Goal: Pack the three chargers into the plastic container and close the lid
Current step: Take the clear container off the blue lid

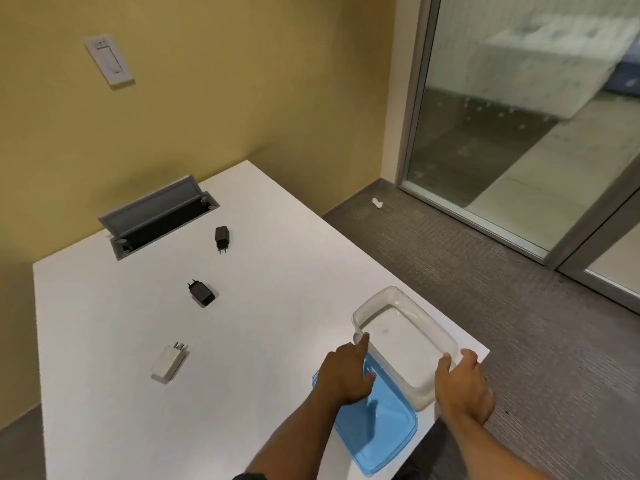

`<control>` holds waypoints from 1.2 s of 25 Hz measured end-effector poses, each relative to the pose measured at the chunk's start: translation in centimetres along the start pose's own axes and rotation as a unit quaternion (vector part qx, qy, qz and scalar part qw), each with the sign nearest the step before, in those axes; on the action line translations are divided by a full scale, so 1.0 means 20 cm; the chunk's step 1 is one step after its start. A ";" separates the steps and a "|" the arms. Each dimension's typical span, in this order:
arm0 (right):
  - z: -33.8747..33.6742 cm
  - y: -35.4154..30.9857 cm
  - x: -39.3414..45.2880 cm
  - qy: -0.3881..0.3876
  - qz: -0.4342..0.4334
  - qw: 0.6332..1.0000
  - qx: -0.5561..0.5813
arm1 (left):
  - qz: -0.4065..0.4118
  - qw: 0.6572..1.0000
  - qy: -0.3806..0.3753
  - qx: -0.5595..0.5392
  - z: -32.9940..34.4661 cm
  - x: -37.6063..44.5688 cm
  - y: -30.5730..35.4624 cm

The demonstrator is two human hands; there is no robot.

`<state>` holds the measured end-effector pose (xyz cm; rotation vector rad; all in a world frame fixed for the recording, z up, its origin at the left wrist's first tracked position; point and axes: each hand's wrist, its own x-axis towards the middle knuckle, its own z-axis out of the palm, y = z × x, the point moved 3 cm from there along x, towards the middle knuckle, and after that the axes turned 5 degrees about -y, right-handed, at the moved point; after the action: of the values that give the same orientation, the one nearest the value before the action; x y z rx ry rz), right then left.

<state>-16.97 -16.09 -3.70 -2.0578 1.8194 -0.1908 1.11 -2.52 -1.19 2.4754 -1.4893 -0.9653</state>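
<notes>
1. Lower right of the frame: both hands steady the clear plastic container (405, 336), empty and lidless, at the white counter (277, 271) corner.
2. The left hand (343, 375) rests a forefinger on its near-left rim; the right hand (462, 386) wraps fingers (445, 367) around its near corner.
3. The blue lid (381, 431) lies partly beneath it.
4. Light, stiff and probably slick, the container is best gripped at the rim.
5. Two black chargers (221, 237) (201, 292) and a white charger (169, 362) lie left of centre, well apart from both hands.

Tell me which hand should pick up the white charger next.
Left. The left hand only touches the container rim with a fingertip and is nearer the white charger. The right hand grips the container's near right corner, steadying it.
</notes>
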 end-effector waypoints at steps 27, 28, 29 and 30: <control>0.40 -0.94 -0.51 -0.189 -0.362 0.912 0.030 | -0.399 0.828 0.306 -0.249 0.02 -1.01 -0.92; 0.43 -0.97 -0.57 -0.193 -0.388 0.901 0.009 | -0.416 0.822 0.296 -0.253 0.07 -1.07 -0.95; 0.46 -0.98 -0.62 -0.199 -0.410 0.890 -0.011 | -0.430 0.815 0.288 -0.259 0.12 -1.12 -0.97; 0.49 -1.00 -0.67 -0.205 -0.428 0.880 -0.026 | -0.444 0.809 0.279 -0.266 0.16 -1.17 -0.98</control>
<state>2.88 0.55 -3.27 -2.5578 0.5952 0.0683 6.73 27.68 -0.40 2.5844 0.1713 -0.4920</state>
